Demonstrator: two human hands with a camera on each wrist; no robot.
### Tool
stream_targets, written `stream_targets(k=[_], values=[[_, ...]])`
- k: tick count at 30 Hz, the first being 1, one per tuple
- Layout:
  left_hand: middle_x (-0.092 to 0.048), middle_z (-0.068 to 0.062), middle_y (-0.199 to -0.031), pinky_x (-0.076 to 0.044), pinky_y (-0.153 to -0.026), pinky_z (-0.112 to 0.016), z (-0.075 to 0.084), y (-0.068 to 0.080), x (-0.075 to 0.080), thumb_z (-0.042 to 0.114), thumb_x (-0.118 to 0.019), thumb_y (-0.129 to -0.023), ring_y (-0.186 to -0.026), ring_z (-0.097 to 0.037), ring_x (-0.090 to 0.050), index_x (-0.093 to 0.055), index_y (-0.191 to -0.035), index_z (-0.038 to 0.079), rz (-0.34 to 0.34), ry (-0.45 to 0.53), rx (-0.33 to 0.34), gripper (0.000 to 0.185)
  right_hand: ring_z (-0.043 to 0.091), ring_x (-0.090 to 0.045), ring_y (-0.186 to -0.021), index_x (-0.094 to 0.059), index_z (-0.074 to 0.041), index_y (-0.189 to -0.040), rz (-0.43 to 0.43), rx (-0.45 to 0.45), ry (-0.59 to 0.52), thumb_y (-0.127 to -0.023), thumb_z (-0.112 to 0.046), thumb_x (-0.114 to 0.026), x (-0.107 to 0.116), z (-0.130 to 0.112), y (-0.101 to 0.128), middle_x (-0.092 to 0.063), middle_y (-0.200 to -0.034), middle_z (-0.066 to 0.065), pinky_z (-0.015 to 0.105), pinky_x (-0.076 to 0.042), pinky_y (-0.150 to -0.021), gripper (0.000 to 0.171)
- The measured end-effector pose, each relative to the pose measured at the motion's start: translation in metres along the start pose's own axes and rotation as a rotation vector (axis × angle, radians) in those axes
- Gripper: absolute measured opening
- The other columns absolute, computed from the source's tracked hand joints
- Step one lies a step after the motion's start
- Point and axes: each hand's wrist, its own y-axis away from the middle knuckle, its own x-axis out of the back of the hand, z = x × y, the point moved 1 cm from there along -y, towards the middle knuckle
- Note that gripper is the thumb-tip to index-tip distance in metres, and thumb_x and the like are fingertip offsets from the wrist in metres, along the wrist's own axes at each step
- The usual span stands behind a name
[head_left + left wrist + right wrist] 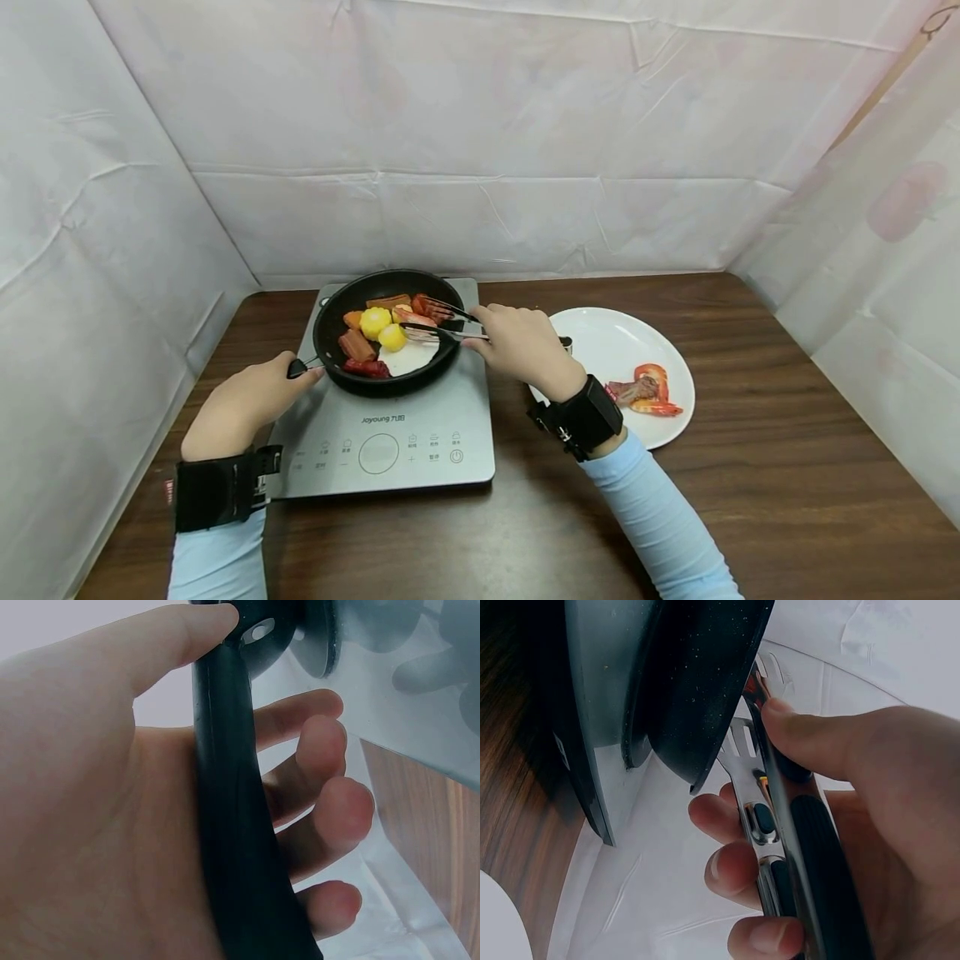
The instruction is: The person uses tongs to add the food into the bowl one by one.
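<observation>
A black frying pan (330, 321) sits on a grey induction cooktop (420, 425). It holds a fried egg (408, 357), two yellow corn pieces (376, 322), sausage pieces (356, 345) and shrimp (414, 317). My left hand (247, 402) grips the pan's black handle (232, 825), thumb along its top. My right hand (521, 343) holds metal tongs (442, 332) by their black-padded arms (810, 847); their tips reach into the pan over the food. Whether the tips pinch anything is not clear.
A white plate (600, 342) with shrimp (651, 390) lies right of the cooktop on the dark wooden table (750, 467). White sheeting (480, 142) walls in the back and both sides. The cooktop's control panel (378, 452) faces me.
</observation>
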Motion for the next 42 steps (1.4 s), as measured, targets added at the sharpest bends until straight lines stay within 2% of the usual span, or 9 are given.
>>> stream_targets(k=[6, 13, 20, 24, 28, 32, 35, 38, 42], values=[[-0.044, -0.043, -0.144, -0.047, -0.097, -0.070, 0.001, 0.000, 0.000, 0.061, -0.033, -0.105, -0.129, -0.059, -0.050, -0.026, -0.152, -0.015, 0.000, -0.001, 0.000, 0.090, 0.023, -0.073, -0.084, -0.063, -0.013, -0.133, -0.011, -0.002, -0.005, -0.099, -0.050, -0.063, -0.001, -0.001, 0.000, -0.073, -0.105, 0.003, 0.043, -0.057, -0.062, 0.050], [-0.041, -0.043, -0.146, -0.045, -0.098, -0.071, 0.000, 0.000, 0.000, 0.061, -0.034, -0.105, -0.130, -0.059, -0.048, -0.026, -0.152, -0.015, 0.000, -0.001, 0.002, 0.089, 0.023, -0.073, -0.084, -0.063, -0.012, -0.133, -0.015, -0.007, -0.010, -0.099, -0.049, -0.063, -0.001, -0.003, 0.001, -0.073, -0.105, 0.003, 0.043, -0.057, -0.063, 0.050], [-0.039, -0.043, -0.148, -0.042, -0.102, -0.072, 0.001, 0.001, 0.000, 0.061, -0.032, -0.105, -0.131, -0.060, -0.048, -0.023, -0.154, -0.015, -0.007, 0.007, -0.004, 0.091, 0.025, -0.075, -0.092, -0.061, -0.011, -0.135, -0.042, -0.040, -0.020, -0.099, -0.052, -0.061, -0.006, -0.005, 0.002, -0.073, -0.118, 0.005, 0.043, -0.058, -0.068, 0.055], [-0.040, -0.043, -0.147, -0.043, -0.102, -0.072, 0.002, 0.001, 0.000, 0.061, -0.032, -0.105, -0.130, -0.059, -0.049, -0.023, -0.154, -0.015, -0.005, 0.009, -0.003, 0.090, 0.024, -0.074, -0.092, -0.061, -0.011, -0.135, -0.034, -0.045, -0.019, -0.099, -0.053, -0.061, -0.007, -0.005, 0.003, -0.074, -0.117, 0.005, 0.042, -0.058, -0.068, 0.055], [-0.038, -0.043, -0.148, -0.042, -0.103, -0.072, 0.001, 0.002, 0.000, 0.060, -0.033, -0.106, -0.132, -0.060, -0.047, -0.023, -0.154, -0.015, -0.003, 0.009, 0.001, 0.090, 0.023, -0.074, -0.088, -0.060, -0.010, -0.138, -0.028, -0.029, -0.024, -0.099, -0.053, -0.060, -0.008, -0.005, 0.005, -0.073, -0.117, 0.005, 0.041, -0.057, -0.065, 0.057], [-0.038, -0.044, -0.148, -0.042, -0.102, -0.072, 0.000, 0.002, 0.000, 0.060, -0.032, -0.106, -0.132, -0.060, -0.047, -0.023, -0.154, -0.015, -0.003, 0.007, 0.003, 0.090, 0.021, -0.072, -0.082, -0.060, -0.008, -0.134, -0.036, -0.009, -0.021, -0.100, -0.052, -0.060, -0.008, -0.005, 0.007, -0.072, -0.107, 0.004, 0.039, -0.056, -0.062, 0.056], [-0.040, -0.044, -0.147, -0.044, -0.100, -0.071, 0.000, 0.002, 0.001, 0.060, -0.032, -0.106, -0.129, -0.059, -0.050, -0.023, -0.153, -0.015, -0.002, 0.009, 0.001, 0.090, 0.020, -0.071, -0.080, -0.059, -0.008, -0.132, -0.051, 0.007, -0.026, -0.101, -0.052, -0.059, -0.006, -0.001, 0.009, -0.070, -0.102, 0.004, 0.039, -0.056, -0.063, 0.054], [-0.043, -0.043, -0.145, -0.046, -0.098, -0.071, 0.001, 0.002, 0.001, 0.060, -0.032, -0.106, -0.125, -0.058, -0.054, -0.024, -0.153, -0.015, -0.001, 0.015, -0.001, 0.089, 0.021, -0.071, -0.083, -0.058, -0.009, -0.132, -0.066, 0.028, -0.053, -0.101, -0.052, -0.058, -0.001, 0.006, 0.013, -0.071, -0.105, 0.004, 0.041, -0.057, -0.068, 0.053], [-0.041, -0.044, -0.147, -0.044, -0.100, -0.071, 0.001, 0.001, 0.002, 0.059, -0.033, -0.106, -0.128, -0.059, -0.050, -0.023, -0.153, -0.015, -0.005, 0.016, 0.002, 0.089, 0.017, -0.066, -0.082, -0.057, -0.012, -0.133, -0.101, 0.058, -0.117, -0.100, -0.052, -0.059, 0.002, 0.019, 0.021, -0.071, -0.106, 0.002, 0.039, -0.056, -0.071, 0.052]])
